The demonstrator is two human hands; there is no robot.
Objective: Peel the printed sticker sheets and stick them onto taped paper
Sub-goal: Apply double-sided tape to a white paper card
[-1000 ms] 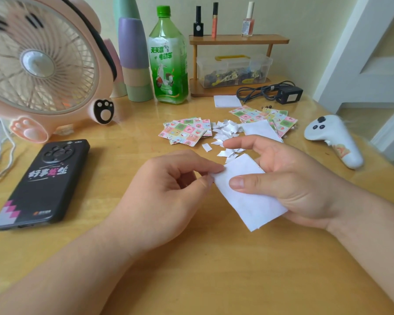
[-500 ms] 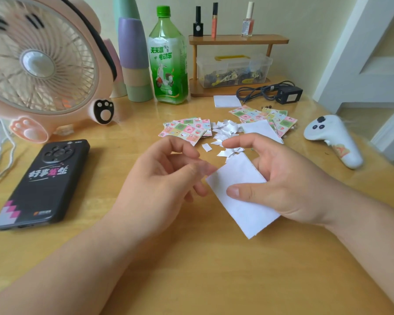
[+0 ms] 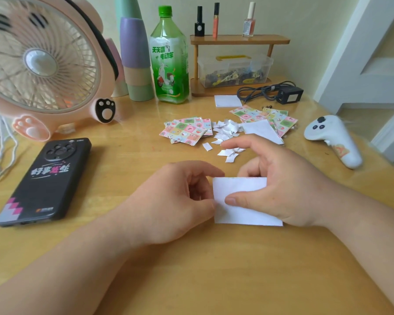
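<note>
Head view. The sticker sheet [image 3: 241, 201] is low over the near centre of the worktop [image 3: 191, 280], between both hands. Its white backing faces the camera, and a thin line of colour shows along the top edge.

Handling, as a judgement: the sheet is very light, thin and flexible. It will crease or tear if pulled hard, and the backing is probably smooth. Take hold at a corner or edge where the layers can be separated, and support the flat area with the other hand.

Right grip [image 3: 282, 185]: grasping the sheet. The thumb [image 3: 231, 201] lies flat on the white face and the fingers pass behind it. The forefinger is extended above the sheet and touches nothing.

Left grip [image 3: 168, 201]: fingers curled, with thumb and forefinger closed on the sheet's left edge. Whether a layer has been lifted cannot be seen.

Further printed sheets [image 3: 184, 130] and torn white scraps [image 3: 225, 130] lie beyond the hands.
</note>
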